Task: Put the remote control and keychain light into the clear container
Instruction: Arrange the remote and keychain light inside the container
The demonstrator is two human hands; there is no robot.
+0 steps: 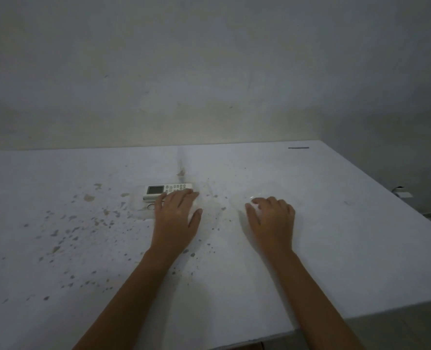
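Note:
A white remote control [167, 191] with a small screen lies flat at the table's middle. Just in front of it is a small white item with a round ring [149, 206], perhaps the keychain light. Both seem to sit within the faint outline of a clear container [136, 213], though the dim light makes this hard to tell. My left hand [177, 218] rests palm down over the container's right part, fingertips touching the remote's near right end. My right hand [272, 218] is curled over a second clear piece, apparently a lid [253, 197], to the right.
The white table [335, 248] is speckled with grey chips on its left half. Its right edge runs diagonally close to my right arm. A plain wall stands behind. A dark strip [298, 148] lies at the far right, and cables [401, 192] hang beyond the right edge.

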